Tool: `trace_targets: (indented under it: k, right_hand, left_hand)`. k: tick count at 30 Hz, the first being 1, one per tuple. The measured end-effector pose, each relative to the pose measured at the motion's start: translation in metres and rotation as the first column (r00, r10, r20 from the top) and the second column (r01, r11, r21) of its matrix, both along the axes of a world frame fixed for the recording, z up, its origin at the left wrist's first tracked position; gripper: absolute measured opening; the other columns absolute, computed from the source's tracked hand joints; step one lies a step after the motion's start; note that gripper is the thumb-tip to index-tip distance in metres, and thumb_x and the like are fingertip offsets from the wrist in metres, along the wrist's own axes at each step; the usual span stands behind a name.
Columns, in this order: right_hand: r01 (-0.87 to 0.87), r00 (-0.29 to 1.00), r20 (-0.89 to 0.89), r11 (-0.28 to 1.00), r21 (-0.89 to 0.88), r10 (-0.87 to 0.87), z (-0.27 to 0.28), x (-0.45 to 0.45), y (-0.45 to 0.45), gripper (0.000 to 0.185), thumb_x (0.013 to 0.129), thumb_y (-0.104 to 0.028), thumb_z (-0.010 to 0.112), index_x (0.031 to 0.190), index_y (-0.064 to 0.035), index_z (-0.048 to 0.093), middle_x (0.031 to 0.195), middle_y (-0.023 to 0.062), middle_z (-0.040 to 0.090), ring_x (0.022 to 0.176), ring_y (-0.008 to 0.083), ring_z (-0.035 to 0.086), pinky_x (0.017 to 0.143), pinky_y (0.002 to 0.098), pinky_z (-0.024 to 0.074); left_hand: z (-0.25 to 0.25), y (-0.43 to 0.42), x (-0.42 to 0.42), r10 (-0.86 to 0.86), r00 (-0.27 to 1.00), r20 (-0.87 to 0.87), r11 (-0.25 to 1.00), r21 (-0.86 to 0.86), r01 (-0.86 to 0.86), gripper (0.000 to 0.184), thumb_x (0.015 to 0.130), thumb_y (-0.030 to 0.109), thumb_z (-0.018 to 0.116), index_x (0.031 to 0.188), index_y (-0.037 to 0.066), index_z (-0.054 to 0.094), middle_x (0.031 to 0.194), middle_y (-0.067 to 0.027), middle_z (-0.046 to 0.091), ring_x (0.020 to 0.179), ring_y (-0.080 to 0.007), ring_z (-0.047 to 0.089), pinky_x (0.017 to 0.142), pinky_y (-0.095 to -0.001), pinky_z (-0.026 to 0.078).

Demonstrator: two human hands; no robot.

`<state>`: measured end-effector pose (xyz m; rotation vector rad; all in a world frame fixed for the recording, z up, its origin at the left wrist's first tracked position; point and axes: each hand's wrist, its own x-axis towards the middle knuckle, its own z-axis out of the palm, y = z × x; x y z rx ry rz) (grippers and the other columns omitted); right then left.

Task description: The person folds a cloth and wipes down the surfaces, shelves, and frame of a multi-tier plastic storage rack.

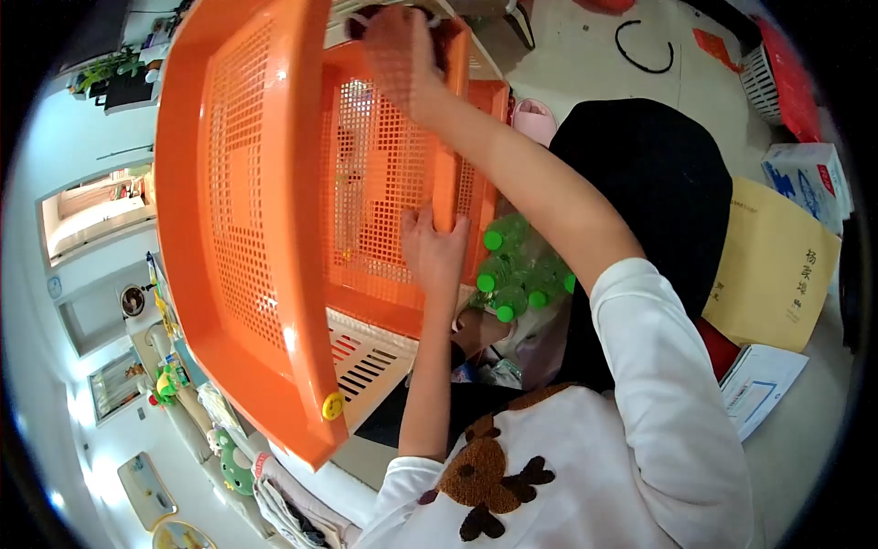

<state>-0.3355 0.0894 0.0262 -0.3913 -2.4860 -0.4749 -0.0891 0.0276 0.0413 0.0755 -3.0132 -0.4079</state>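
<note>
My left hand (434, 252) is closed on the rim (445, 174) of an orange plastic basket with a perforated mesh wall. Higher up, my right hand (400, 59) is at the upper part of that basket, in front of a dark brown thing (443, 41) whose kind I cannot make out. Motion smears the fingers of this hand, so whether it grips anything is unclear. Another large orange mesh panel or tray (242, 174) stands tilted at the left, with a round yellow sticker (333, 405) at its lower corner. A cream slotted plastic surface (370, 371) shows beneath.
Several clear bottles with green caps (506, 274) lie beside my left arm. A pink slipper (534, 119) is on the floor. To the right are a black rounded shape (640, 174), a yellow envelope (773, 265), a white box (809, 183) and a red-edged basket (764, 87).
</note>
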Motion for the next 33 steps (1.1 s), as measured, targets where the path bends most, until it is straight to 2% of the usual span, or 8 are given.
trace_targets:
  k: [5,6,7,19,23,24,27,33]
  right_hand:
    - [0.849,0.446,-0.735,0.5,0.169,-0.51,-0.035,-0.054,-0.057,0.022,0.086,-0.022,0.042,0.096,-0.0036,0.048,0.082,0.0081,0.049,0.084,0.0201,0.05,0.074,0.0332,0.0417]
    - [0.159,0.937,-0.33,0.979,0.125,-0.11,0.004,-0.026,-0.044,0.018,0.082,-0.019,0.047,0.089,-0.0046,0.056,0.085,0.0095,0.052,0.087,0.0239,0.049,0.07,0.0398,0.0397]
    - [-0.557,0.822,-0.052,0.781,-0.282,0.567,0.032,-0.007,-0.034,0.016,0.077,-0.015,0.051,0.082,-0.0057,0.063,0.087,0.0109,0.055,0.09,0.0276,0.048,0.067,0.0464,0.0378]
    - [-0.477,0.862,-0.315,0.423,-0.771,0.397,0.052,-0.052,-0.101,0.027,0.073,-0.019,0.052,0.087,0.0011,0.064,0.088,0.0121,0.054,0.085,0.0259,0.044,0.07,0.0421,0.0339]
    - [-0.21,0.971,-0.182,0.189,-0.959,0.154,0.079,-0.073,-0.126,0.022,0.075,-0.014,0.052,0.087,0.0003,0.063,0.086,0.013,0.056,0.087,0.0242,0.048,0.074,0.038,0.0365]
    - [-0.118,0.993,-0.109,-0.491,-0.863,-0.047,0.09,-0.083,-0.125,0.02,0.079,-0.013,0.048,0.086,-0.0002,0.062,0.085,0.0143,0.058,0.083,0.0237,0.054,0.071,0.0348,0.0409]
    - [-0.134,0.981,-0.169,-0.305,-0.943,0.093,0.084,-0.104,-0.154,0.021,0.08,-0.016,0.048,0.082,0.0013,0.061,0.084,0.017,0.058,0.078,0.0259,0.059,0.066,0.0349,0.0451]
    - [-0.365,0.826,-0.55,-0.86,-0.357,-0.123,0.131,-0.078,-0.103,0.024,0.073,-0.023,0.055,0.073,0.0006,0.062,0.073,0.017,0.062,0.073,0.0285,0.062,0.065,0.0372,0.0479]
  left_hand:
    - [-0.003,0.002,0.002,-0.015,0.996,-0.087,0.999,-0.03,0.012,0.04,0.061,0.022,0.064,0.096,0.003,0.059,0.084,-0.0166,0.051,0.076,-0.0326,0.053,0.065,-0.0403,0.044]
    - [0.003,0.005,0.001,0.069,0.997,0.044,0.997,-0.026,-0.068,0.045,0.062,0.025,0.066,0.099,0.001,0.058,0.099,-0.0213,0.049,0.092,-0.034,0.05,0.078,-0.0384,0.042]
    - [0.005,0.005,0.001,0.155,0.973,0.171,0.988,-0.039,-0.151,0.05,0.063,0.027,0.067,0.103,-0.001,0.057,0.115,-0.0259,0.048,0.108,-0.0353,0.046,0.09,-0.0365,0.039]
    - [0.009,0.01,-0.007,0.109,0.959,0.261,0.967,0.196,-0.163,0.027,0.071,0.011,0.058,0.095,-0.001,0.055,0.09,-0.0137,0.049,0.085,-0.025,0.05,0.074,-0.0328,0.041]
    - [-0.007,-0.004,0.004,0.374,0.835,0.402,0.423,0.728,-0.54,0.022,0.079,0.011,0.05,0.095,-0.002,0.055,0.099,-0.013,0.051,0.094,-0.0237,0.049,0.079,-0.03,0.04]
    - [-0.008,-0.007,0.004,0.386,0.812,0.438,0.406,0.71,-0.576,0.022,0.08,0.011,0.047,0.096,-0.002,0.055,0.102,-0.0131,0.051,0.097,-0.0239,0.048,0.081,-0.0297,0.04]
    - [0.004,0.002,-0.003,0.054,0.982,0.179,0.898,0.422,-0.126,0.023,0.079,0.011,0.048,0.097,-0.002,0.055,0.103,-0.0139,0.052,0.099,-0.0256,0.048,0.082,-0.0305,0.039]
    - [0.015,0.014,-0.002,-0.009,0.994,0.108,0.965,0.261,-0.019,0.029,0.075,0.016,0.054,0.098,-0.002,0.056,0.105,-0.0165,0.051,0.1,-0.0311,0.047,0.083,-0.0352,0.039]
